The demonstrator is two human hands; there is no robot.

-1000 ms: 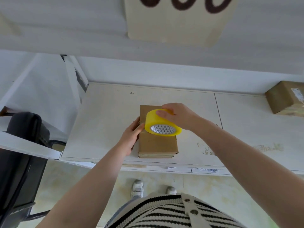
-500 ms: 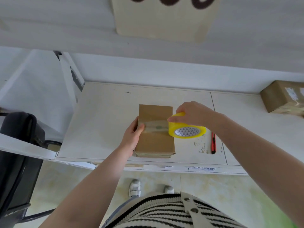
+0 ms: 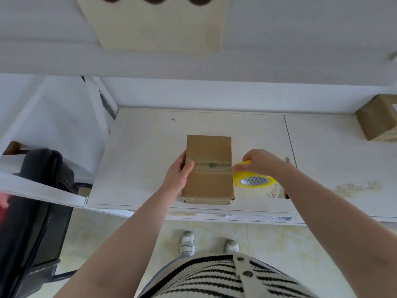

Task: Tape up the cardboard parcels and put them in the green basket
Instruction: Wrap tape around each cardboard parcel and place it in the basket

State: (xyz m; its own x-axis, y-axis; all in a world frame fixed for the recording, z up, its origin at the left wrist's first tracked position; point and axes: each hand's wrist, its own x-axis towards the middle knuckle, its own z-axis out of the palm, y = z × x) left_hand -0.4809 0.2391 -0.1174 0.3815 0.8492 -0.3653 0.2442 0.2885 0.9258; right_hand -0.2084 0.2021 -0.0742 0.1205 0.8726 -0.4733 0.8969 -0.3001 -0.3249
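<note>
Here, in the head view, a parcel (image 3: 208, 168) is laid flat on the table (image 3: 139, 147), near its front edge. The left hand (image 3: 179, 174) is wrapped round the parcel's left side, thumb pressed on the tape strip (image 3: 211, 165), presumably so that the box is kept from sliding and the strip's start is pinned down. The roll (image 3: 253, 179) is gripped from above by the right hand (image 3: 261, 163) and held just beside the parcel's right edge, low over the table, probably so that the tape can be carried down over that side. The strip is seen to run across the whole top, over the seam. Bare table is left to the right of the roll, though a red-tipped tool (image 3: 286, 193) lies close behind the wrist. A second parcel (image 3: 378, 117) is set well apart at the far right. A chair (image 3: 38, 190) stands left of the table. The green basket is not seen in this view.
</note>
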